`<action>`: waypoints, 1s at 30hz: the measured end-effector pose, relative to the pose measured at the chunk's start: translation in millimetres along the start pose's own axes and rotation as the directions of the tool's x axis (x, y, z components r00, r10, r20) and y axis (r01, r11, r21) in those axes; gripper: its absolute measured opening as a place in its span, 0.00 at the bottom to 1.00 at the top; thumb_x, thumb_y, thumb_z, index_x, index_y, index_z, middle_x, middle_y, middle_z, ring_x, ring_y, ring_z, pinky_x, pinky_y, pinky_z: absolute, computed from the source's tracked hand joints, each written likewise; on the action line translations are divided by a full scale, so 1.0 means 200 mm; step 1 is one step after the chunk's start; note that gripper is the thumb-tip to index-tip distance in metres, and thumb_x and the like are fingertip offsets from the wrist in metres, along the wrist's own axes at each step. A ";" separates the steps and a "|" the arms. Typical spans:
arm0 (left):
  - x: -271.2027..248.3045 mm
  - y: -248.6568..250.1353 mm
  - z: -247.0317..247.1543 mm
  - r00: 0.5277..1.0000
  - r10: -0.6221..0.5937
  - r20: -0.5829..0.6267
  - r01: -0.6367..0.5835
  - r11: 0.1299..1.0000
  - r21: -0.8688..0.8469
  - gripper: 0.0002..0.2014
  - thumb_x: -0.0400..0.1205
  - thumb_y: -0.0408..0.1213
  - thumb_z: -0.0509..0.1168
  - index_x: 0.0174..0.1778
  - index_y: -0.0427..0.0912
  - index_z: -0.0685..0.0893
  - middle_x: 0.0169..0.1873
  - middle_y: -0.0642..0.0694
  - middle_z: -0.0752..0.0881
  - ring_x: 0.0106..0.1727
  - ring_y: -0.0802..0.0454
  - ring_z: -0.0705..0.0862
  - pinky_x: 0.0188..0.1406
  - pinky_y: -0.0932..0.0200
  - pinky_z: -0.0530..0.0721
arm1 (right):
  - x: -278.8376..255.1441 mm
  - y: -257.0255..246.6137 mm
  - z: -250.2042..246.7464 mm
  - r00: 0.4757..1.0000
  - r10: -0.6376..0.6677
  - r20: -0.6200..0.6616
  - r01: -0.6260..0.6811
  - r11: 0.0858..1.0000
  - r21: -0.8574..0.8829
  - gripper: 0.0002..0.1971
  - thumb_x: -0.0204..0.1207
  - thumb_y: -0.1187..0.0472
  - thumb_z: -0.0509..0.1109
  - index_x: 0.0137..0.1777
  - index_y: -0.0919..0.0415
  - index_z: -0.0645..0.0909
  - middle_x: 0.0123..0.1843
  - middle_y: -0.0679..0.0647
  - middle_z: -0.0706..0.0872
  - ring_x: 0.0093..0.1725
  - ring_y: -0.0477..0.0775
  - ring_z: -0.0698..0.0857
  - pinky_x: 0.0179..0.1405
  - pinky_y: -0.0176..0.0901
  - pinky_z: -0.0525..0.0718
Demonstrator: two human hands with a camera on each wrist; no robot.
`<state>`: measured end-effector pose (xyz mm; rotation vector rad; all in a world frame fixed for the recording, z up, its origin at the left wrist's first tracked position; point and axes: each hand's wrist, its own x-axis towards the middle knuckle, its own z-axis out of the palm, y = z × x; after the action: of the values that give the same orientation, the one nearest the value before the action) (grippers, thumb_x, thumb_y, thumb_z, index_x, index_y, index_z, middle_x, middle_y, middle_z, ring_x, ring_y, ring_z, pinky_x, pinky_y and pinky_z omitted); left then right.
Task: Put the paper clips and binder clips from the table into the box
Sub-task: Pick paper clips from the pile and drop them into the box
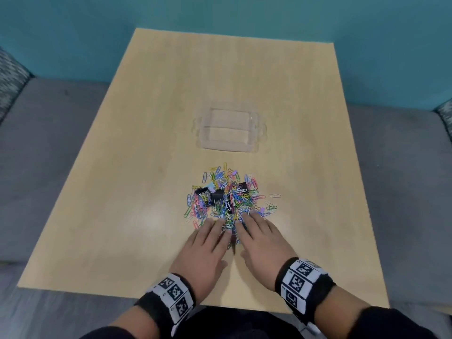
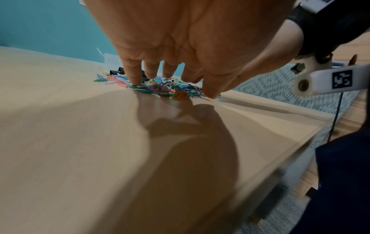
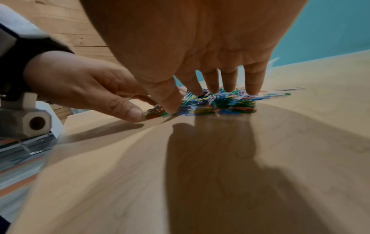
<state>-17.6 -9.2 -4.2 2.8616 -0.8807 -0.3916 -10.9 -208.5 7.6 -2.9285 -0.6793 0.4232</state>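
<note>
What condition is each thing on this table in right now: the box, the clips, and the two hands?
box: clear, open-topped, empty, beyond the pile.
paper clips: loose coloured heap on the table.
binder clips: black, mixed into the heap.
left hand: flat, fingertips on the heap's near edge.
right hand: flat, fingertips on the heap's near edge.

No readable text; only coded squares on wristbands point(image 1: 303, 282).

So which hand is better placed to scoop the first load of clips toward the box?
Marginally the right hand: its straight fingers reach deeper into the clip pile, while the left hand touches only the near edge. The clear box sits straight ahead, favouring neither; both together look likeliest.
</note>
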 end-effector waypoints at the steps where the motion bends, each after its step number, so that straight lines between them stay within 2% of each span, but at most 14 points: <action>1: 0.02 0.01 0.00 1.000 0.004 -0.001 -0.004 1.000 0.001 0.33 0.76 0.52 0.52 0.77 0.42 0.66 0.78 0.39 0.66 0.78 0.37 0.64 0.72 0.41 0.71 | 0.01 -0.01 0.01 1.000 0.003 0.003 -0.003 1.000 0.008 0.36 0.69 0.51 0.71 0.76 0.64 0.68 0.76 0.64 0.72 0.76 0.69 0.68 0.68 0.64 0.75; 4: 0.05 0.01 0.00 0.999 -0.009 0.050 0.008 1.000 0.015 0.32 0.76 0.53 0.51 0.75 0.42 0.69 0.77 0.39 0.69 0.77 0.37 0.68 0.70 0.40 0.73 | 0.01 -0.02 0.04 0.998 0.014 0.061 -0.015 1.000 0.016 0.39 0.66 0.51 0.74 0.76 0.64 0.67 0.78 0.64 0.69 0.77 0.70 0.67 0.66 0.65 0.76; 6: 0.03 0.01 0.00 0.999 0.005 0.041 -0.005 1.000 0.019 0.31 0.75 0.53 0.53 0.73 0.42 0.72 0.75 0.39 0.71 0.75 0.37 0.70 0.69 0.41 0.75 | -0.03 -0.01 0.03 0.997 -0.028 0.068 0.027 0.999 0.018 0.38 0.67 0.52 0.73 0.76 0.63 0.67 0.78 0.64 0.68 0.77 0.70 0.67 0.67 0.64 0.76; 9: -0.02 0.00 -0.03 0.999 0.032 -0.015 -0.031 0.999 0.011 0.27 0.73 0.49 0.64 0.67 0.42 0.76 0.72 0.39 0.75 0.71 0.37 0.74 0.63 0.42 0.80 | -0.08 0.04 0.00 0.997 -0.060 0.041 0.058 0.997 0.050 0.32 0.69 0.54 0.71 0.73 0.61 0.69 0.75 0.62 0.72 0.75 0.67 0.70 0.65 0.59 0.78; 12: -0.05 -0.02 -0.05 0.992 -0.120 -0.043 0.117 0.991 -0.071 0.31 0.70 0.46 0.72 0.69 0.43 0.72 0.69 0.38 0.74 0.64 0.36 0.76 0.51 0.43 0.85 | -0.11 0.08 -0.03 0.998 0.063 0.026 -0.065 0.992 0.106 0.30 0.70 0.56 0.69 0.72 0.58 0.68 0.71 0.59 0.73 0.64 0.66 0.76 0.53 0.58 0.84; 14: -0.03 -0.03 -0.05 0.982 -0.189 -0.018 0.186 0.977 -0.101 0.37 0.70 0.47 0.73 0.73 0.45 0.67 0.70 0.38 0.72 0.62 0.36 0.75 0.48 0.42 0.85 | -0.09 0.07 -0.03 0.990 0.128 0.054 -0.133 0.986 0.099 0.32 0.70 0.54 0.69 0.75 0.55 0.66 0.72 0.58 0.72 0.59 0.65 0.77 0.48 0.58 0.83; 16: 0.03 -0.02 -0.05 0.981 -0.194 0.004 0.194 0.976 -0.098 0.40 0.70 0.48 0.74 0.76 0.46 0.64 0.72 0.39 0.71 0.63 0.37 0.73 0.48 0.42 0.85 | -0.04 0.04 -0.03 0.986 0.152 0.073 -0.157 0.985 0.072 0.37 0.68 0.51 0.72 0.77 0.52 0.63 0.74 0.58 0.71 0.60 0.65 0.76 0.47 0.58 0.83; 18: 0.09 -0.01 -0.04 0.982 -0.190 0.006 0.189 0.978 -0.090 0.39 0.69 0.47 0.74 0.75 0.46 0.66 0.72 0.39 0.71 0.63 0.38 0.72 0.47 0.42 0.85 | 0.02 0.01 -0.03 0.985 0.152 0.079 -0.156 0.987 0.046 0.37 0.69 0.49 0.73 0.78 0.52 0.63 0.75 0.59 0.71 0.62 0.65 0.75 0.48 0.59 0.82; 20: 0.13 0.00 -0.04 0.982 -0.188 0.011 0.188 0.979 -0.081 0.37 0.68 0.46 0.74 0.73 0.46 0.69 0.71 0.38 0.73 0.63 0.38 0.72 0.47 0.42 0.85 | 0.07 -0.01 -0.04 0.988 0.133 0.083 -0.136 0.991 0.022 0.33 0.71 0.52 0.71 0.75 0.54 0.66 0.75 0.59 0.71 0.63 0.66 0.74 0.47 0.60 0.82; 23: 0.16 -0.01 -0.04 0.986 -0.166 0.013 0.166 0.982 -0.089 0.35 0.69 0.44 0.75 0.71 0.46 0.69 0.67 0.39 0.75 0.61 0.37 0.72 0.50 0.43 0.83 | 0.11 -0.02 -0.06 0.987 0.097 0.125 -0.097 0.995 -0.009 0.30 0.67 0.60 0.71 0.71 0.58 0.71 0.70 0.62 0.75 0.59 0.68 0.77 0.42 0.58 0.83; 25: 0.17 -0.03 -0.04 0.989 -0.144 0.016 0.145 0.985 -0.090 0.31 0.72 0.41 0.73 0.70 0.45 0.70 0.64 0.40 0.76 0.59 0.37 0.72 0.51 0.43 0.82 | 0.12 -0.01 -0.09 0.984 0.077 0.159 -0.077 0.997 -0.007 0.28 0.65 0.67 0.65 0.69 0.61 0.73 0.64 0.63 0.77 0.56 0.68 0.77 0.40 0.57 0.83; 27: 0.17 -0.06 -0.04 0.993 -0.118 0.016 0.118 0.990 -0.080 0.26 0.72 0.37 0.71 0.66 0.45 0.72 0.58 0.41 0.77 0.55 0.39 0.72 0.47 0.43 0.82 | 0.13 -0.01 -0.12 0.981 0.057 0.186 -0.058 0.998 0.002 0.28 0.63 0.70 0.55 0.66 0.63 0.74 0.60 0.63 0.77 0.54 0.69 0.76 0.41 0.57 0.83; 28: 0.17 -0.07 -0.04 0.994 -0.105 0.012 0.105 0.992 -0.074 0.25 0.70 0.34 0.72 0.62 0.45 0.74 0.54 0.42 0.77 0.52 0.40 0.72 0.44 0.45 0.83 | 0.13 0.00 -0.13 0.980 0.049 0.195 -0.051 0.999 0.005 0.28 0.63 0.71 0.53 0.66 0.64 0.73 0.59 0.63 0.77 0.55 0.69 0.75 0.42 0.57 0.82; 30: 0.16 -0.09 -0.04 0.996 -0.085 0.007 0.085 0.994 -0.064 0.23 0.64 0.28 0.72 0.54 0.45 0.77 0.48 0.44 0.77 0.48 0.42 0.71 0.38 0.48 0.83 | 0.13 0.00 -0.14 0.975 0.036 0.219 -0.038 0.999 0.007 0.27 0.65 0.74 0.58 0.66 0.65 0.71 0.60 0.64 0.75 0.58 0.69 0.74 0.45 0.58 0.81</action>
<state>20.1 -12.9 -5.8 2.8472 -0.7350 -0.4264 20.5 -197.6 27.8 -2.9141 -0.6446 0.7594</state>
